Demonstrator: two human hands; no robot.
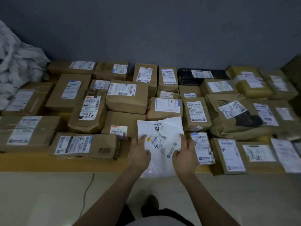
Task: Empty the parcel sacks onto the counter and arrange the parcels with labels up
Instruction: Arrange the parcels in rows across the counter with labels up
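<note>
Nearest, pale floor [48,193] with one thin cable [88,190] trailing across it. Above that, two bare forearms reaching forward. Left hand [139,151] and right hand [185,154] both open, fingers fairly straight, laid on either side of one white mailer [169,128]. Lies flat on the yellow surface [81,163] at its front edge, near end hanging over, creased label [157,137] up.

Just left of it, one long brown parcel [84,145] lying lengthwise. Just right, one small pale packet [202,147], then three more flat ones along the edge.

Behind, brown parcels [127,101] packed edge to edge in rough rows back to the wall. Close to thirty in all, exact count lost in the blur at the right end. White labels up on every one seen clearly, with a handwritten number on one left of centre. In the back row, one black box [185,77], also labelled on top.

Far left, against the grey wall [146,30], one heap of crumpled white sacks [19,66], slack. Number and contents impossible to tell.
</note>
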